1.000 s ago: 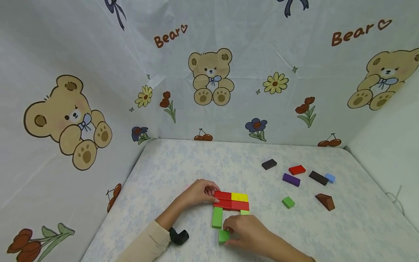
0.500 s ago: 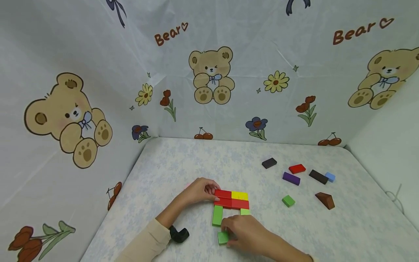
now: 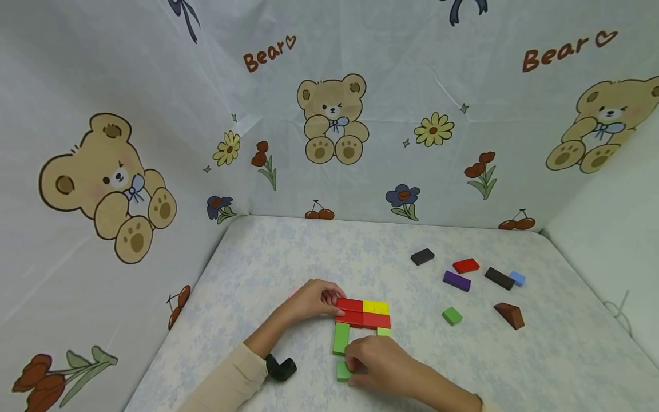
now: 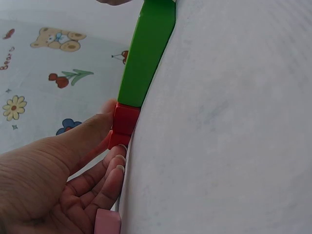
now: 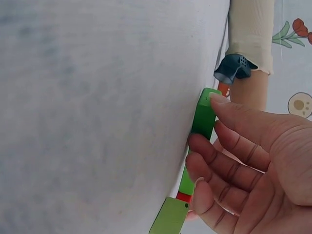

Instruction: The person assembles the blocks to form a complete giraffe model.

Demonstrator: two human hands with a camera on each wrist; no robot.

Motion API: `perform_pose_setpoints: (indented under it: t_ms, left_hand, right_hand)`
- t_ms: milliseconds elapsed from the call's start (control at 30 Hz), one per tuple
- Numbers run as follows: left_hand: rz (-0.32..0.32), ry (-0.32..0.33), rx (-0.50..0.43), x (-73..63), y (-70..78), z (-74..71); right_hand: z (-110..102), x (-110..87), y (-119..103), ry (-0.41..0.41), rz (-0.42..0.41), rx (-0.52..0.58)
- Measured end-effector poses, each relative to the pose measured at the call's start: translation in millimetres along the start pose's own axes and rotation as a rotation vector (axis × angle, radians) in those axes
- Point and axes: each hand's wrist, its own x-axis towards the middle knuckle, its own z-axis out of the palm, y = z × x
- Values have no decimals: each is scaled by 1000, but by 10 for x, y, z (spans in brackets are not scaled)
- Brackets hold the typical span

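My left hand [image 3: 309, 300] holds the left end of two rows of flat blocks, its thumb over a red block [image 3: 349, 318] and its fingertips by the red block behind [image 3: 350, 304]. To their right lie a yellow block [image 3: 376, 307] and another red block [image 3: 377, 321]. A long green block [image 3: 341, 339] and a light green block [image 3: 383, 332] extend toward me from the front row, the latter partly covered. My right hand [image 3: 383, 363] pinches a small green block [image 5: 203, 117] between thumb and index finger, just in front of the long green one.
On the right of the table lie black [image 3: 423, 256], red [image 3: 465, 265], purple [image 3: 456, 281], black [image 3: 499, 278], blue [image 3: 517, 278], green [image 3: 452, 316] and brown triangular [image 3: 509, 315] blocks. A pink block [image 4: 108, 223] sits beside my left fingers. A patterned sheet [image 3: 381, 183] hangs behind.
My right hand has slid slightly left with the small green block, bringing it closer under the long green one. The left hand stays in place on the red blocks.
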Motion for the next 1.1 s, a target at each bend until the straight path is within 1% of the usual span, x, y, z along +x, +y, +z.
perform_pose_setpoints:
  t_ms: [133, 300, 500, 733, 900, 1100]
  left_hand:
    - [9, 0, 3, -4, -9, 1]
    - [16, 1, 10, -2, -7, -7]
    - [13, -5, 8, 4, 3, -9]
    - [-1, -3, 27, 16, -4, -7]
    - [7, -3, 20, 8, -2, -11]
    - [-6, -7, 20, 6, 4, -9]
  right_hand:
    - [15, 32, -5, 11, -13, -9]
    - [16, 77, -14, 17, -6, 8]
    - [12, 106, -11, 26, -5, 2]
    - [16, 130, -18, 39, 8, 3]
    - [19, 131, -14, 49, 8, -6]
    - [30, 140, -10, 40, 10, -6]
